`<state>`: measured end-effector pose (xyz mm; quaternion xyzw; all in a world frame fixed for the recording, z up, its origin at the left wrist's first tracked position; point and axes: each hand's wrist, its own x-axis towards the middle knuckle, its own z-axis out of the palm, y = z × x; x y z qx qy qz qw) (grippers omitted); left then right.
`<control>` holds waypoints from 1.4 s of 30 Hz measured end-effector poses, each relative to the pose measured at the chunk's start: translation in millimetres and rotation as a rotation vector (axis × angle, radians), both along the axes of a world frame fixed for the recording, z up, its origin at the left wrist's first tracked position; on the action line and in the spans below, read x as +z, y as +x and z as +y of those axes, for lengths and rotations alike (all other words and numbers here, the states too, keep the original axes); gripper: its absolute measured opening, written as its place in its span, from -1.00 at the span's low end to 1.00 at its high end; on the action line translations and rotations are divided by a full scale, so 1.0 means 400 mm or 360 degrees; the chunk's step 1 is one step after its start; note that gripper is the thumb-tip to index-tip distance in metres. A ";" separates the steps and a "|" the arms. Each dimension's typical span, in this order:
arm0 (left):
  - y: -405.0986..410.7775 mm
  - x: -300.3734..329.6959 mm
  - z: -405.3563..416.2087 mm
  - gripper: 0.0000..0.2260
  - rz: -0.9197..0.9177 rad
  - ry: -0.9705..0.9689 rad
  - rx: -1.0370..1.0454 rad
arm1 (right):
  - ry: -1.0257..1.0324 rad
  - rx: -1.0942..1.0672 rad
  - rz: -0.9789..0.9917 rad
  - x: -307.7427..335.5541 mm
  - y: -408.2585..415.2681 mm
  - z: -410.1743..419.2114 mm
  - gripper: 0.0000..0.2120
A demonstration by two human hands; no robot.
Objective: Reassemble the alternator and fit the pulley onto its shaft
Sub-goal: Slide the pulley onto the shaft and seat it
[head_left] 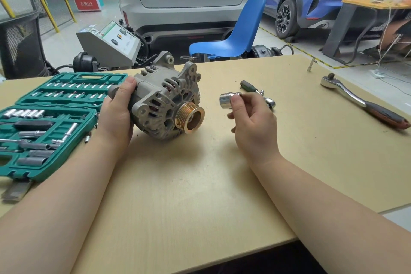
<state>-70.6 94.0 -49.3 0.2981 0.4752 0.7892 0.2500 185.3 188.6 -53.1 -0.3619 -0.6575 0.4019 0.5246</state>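
The grey cast alternator (163, 93) lies on its side on the tan table (200, 184), its front face turned toward me and to the right. A brass-coloured grooved pulley (189, 116) sits on its shaft. My left hand (117, 115) grips the rear left of the housing, thumb on top. To the right of the pulley, my right hand (251, 122) pinches a shiny chrome socket (226, 100) between thumb and fingertips, held just above the table with its open end facing left toward the alternator.
An open green socket-set case (51, 115) with several sockets and bits fills the left of the table. A small green-handled ratchet (258, 92) lies behind my right hand. A large ratchet wrench (364, 101) and a short extension (311, 65) lie at the right. A blue chair (235, 33) stands behind the table.
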 end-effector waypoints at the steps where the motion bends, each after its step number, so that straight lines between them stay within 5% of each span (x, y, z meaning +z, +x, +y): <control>1: 0.000 0.000 -0.001 -0.65 -0.0004 -0.0002 -0.0003 | -0.0001 -0.0019 0.0015 -0.001 0.002 0.012 -0.89; 8: -0.005 -0.005 0.001 -0.59 -0.0027 -0.0022 0.0008 | -0.0008 -0.0087 -0.0163 -0.015 0.031 0.103 -0.90; 15: -0.009 -0.002 -0.002 -0.56 -0.0064 -0.0065 0.0002 | -0.0198 -0.0691 -0.0179 -0.012 0.114 0.221 -0.85; 20: -0.008 0.001 -0.006 -0.54 -0.0058 -0.0084 -0.0051 | -0.0464 -0.0772 -0.0528 -0.021 0.118 0.237 -0.78; 26: -0.001 0.010 -0.010 -0.62 -0.0054 -0.0043 -0.0101 | -0.0370 -0.0811 -0.0741 -0.017 0.109 0.212 -0.72; 30: -0.005 0.008 -0.007 -0.32 -0.0077 -0.0066 -0.0050 | 0.0245 -0.0404 -0.0454 0.003 0.052 0.100 -0.64; 32: -0.005 0.009 -0.008 -0.27 -0.0082 -0.0112 -0.0020 | 0.0428 -0.0019 -0.0593 0.007 0.008 0.016 -0.50; 37: 0.016 0.026 -0.012 -0.74 -0.0035 -0.0119 -0.0037 | 0.0444 0.0269 -0.0984 0.007 -0.107 -0.081 -0.36; 42: 0.018 0.030 -0.032 -0.71 0.0112 -0.0189 0.0052 | 0.0300 0.0257 -0.0698 0.001 -0.125 -0.089 -0.44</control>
